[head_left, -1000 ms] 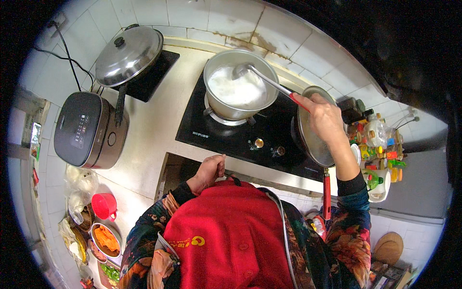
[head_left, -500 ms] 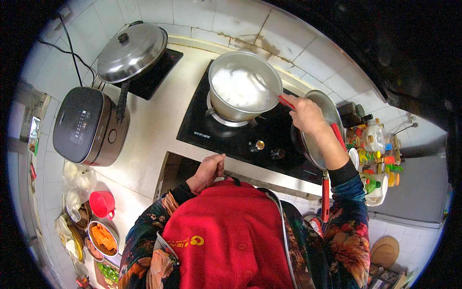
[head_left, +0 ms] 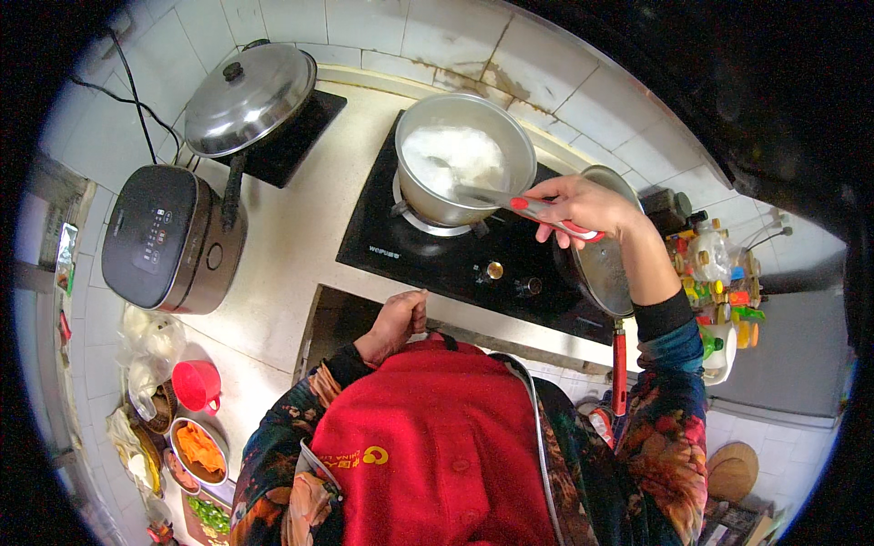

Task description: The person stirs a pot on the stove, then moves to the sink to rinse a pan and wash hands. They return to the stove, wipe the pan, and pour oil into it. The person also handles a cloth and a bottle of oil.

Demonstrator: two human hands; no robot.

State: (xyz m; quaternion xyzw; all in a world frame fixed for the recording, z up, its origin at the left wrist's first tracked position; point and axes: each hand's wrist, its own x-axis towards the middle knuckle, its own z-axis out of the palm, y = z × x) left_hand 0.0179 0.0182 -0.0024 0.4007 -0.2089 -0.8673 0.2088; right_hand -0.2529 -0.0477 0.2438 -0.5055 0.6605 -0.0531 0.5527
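A grey metal pot (head_left: 414,193) stands on the left burner of the black gas hob (head_left: 364,232), with white, foamy contents (head_left: 455,150) inside. My right hand (head_left: 583,214) is closed round the handle of a long cooking utensil (head_left: 496,197) in red and grey. Its shaft crosses the pot's near right rim, and its head is sunk in the foam, so I cannot tell its shape. Beneath my right forearm lies a frying pan (head_left: 605,273) with a red handle, partly covered. My left hand (head_left: 401,323) is curled closed by the counter's front edge, holding nothing visible.
Back left stands a lidded steel pan (head_left: 250,96) on a black plate, its handle beside a rice cooker (head_left: 159,241). A red mug (head_left: 196,386) and a bowl of orange slices (head_left: 200,450) sit nearer. Bottles and jars (head_left: 724,291) crowd the right.
My right hand has moved slightly right and down and turned, bringing the utensil's shaft lower across the pot's near right rim. The foam has shifted. My left hand stays put.
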